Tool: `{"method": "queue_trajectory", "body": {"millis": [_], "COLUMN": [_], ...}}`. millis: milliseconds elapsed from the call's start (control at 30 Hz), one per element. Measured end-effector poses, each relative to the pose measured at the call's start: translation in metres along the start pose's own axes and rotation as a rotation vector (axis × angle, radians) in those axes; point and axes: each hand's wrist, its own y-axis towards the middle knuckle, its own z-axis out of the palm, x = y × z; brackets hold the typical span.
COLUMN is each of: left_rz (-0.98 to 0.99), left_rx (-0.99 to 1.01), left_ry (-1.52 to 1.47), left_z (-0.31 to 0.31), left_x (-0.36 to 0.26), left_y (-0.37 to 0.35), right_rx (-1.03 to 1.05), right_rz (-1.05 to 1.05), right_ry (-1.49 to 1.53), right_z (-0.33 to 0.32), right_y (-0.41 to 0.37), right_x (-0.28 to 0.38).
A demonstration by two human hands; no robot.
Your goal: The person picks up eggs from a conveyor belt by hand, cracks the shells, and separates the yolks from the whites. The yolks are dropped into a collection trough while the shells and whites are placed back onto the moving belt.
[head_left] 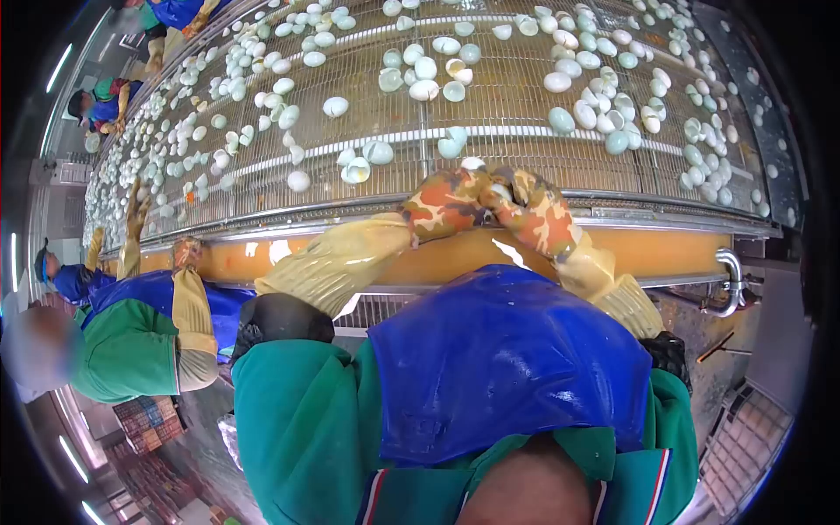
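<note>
A: Largest first. What is logged?

B: A wire-mesh conveyor belt (507, 52) is seen across the upper view, strewn with pale blue-green eggs and broken shells (335, 107). An orange-stained trough (665, 249) is set along its near edge, and a bent steel pipe (731, 280) is fixed at its right end.

A: And the wearer?

B: A wet blue apron (507, 359) is worn over a green jacket (297, 420). A red, white and blue stripe is noted on the collar. Yellow sleeve guards (337, 262) are pulled over both forearms.

A: Others nearby?

B: A co-worker (131, 341) in the same green and blue is seen at the left, with a gloved hand (185, 254) laid on the trough edge. More workers are noted far up the line, too small to be detailed.

A: Hands?

B: Both are gloved in orange camouflage print. The left hand (442, 206) and right hand (538, 214) are pressed together over the belt's near rail, with fingers curled shut.

A: Anything held?

B: A pale egg (473, 164) is gripped where the two gloves meet. Only its top is shown above the fingertips. A white sliver is glimpsed between the right fingers. Which hand bears more of it cannot be told.
</note>
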Motion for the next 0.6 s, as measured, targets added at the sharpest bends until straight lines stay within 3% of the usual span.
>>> {"method": "queue_trajectory", "body": {"millis": [67, 167, 200, 300, 333, 367, 433, 500, 533, 567, 600], "left_rz": [0.046, 0.117, 0.159, -0.312, -0.179, -0.219, -0.302, -0.105, -0.344, -0.319, -0.372], "left_rx": [0.049, 0.110, 0.104, 0.145, 0.100, 0.063, -0.016, -0.167, -0.203, -0.086, 0.047], "left_ry": [0.218, 0.554, 0.684, 0.329, 0.363, 0.298, 0.164, -0.127, -1.054, -1.526, -1.972], "left_z": [0.007, 0.024, 0.026, 0.025, 0.024, 0.022, 0.015, -0.009, -0.049, -0.066, -0.084], "left_x": [0.017, 0.033, 0.029, -0.035, -0.024, -0.026, -0.031, -0.003, 0.037, 0.071, 0.105], "left_y": [0.003, 0.000, -0.002, -0.005, 0.000, 0.005, 0.016, 0.035, 0.065, 0.073, 0.082], "right_rx": [0.044, 0.117, 0.121, 0.077, 0.030, -0.014, 0.081, 0.151, 0.174, 0.201, 0.093], "right_rz": [-0.218, -0.227, -0.050, 0.058, 0.136, 0.367, 0.334, 0.330, 0.344, 0.354, 0.108], "right_ry": [-0.355, -0.427, -0.278, -0.173, -0.137, -0.086, -0.002, 0.049, 0.054, 0.056, -0.276], "right_z": [-0.007, -0.029, -0.040, -0.060, -0.067, -0.078, -0.090, -0.105, -0.114, -0.122, -0.126], "right_y": [-0.017, -0.042, -0.049, -0.068, -0.074, -0.080, -0.078, -0.079, -0.081, -0.082, -0.088], "right_x": [-0.032, -0.036, -0.028, -0.057, -0.065, -0.070, -0.056, -0.045, -0.041, -0.042, -0.071]}}
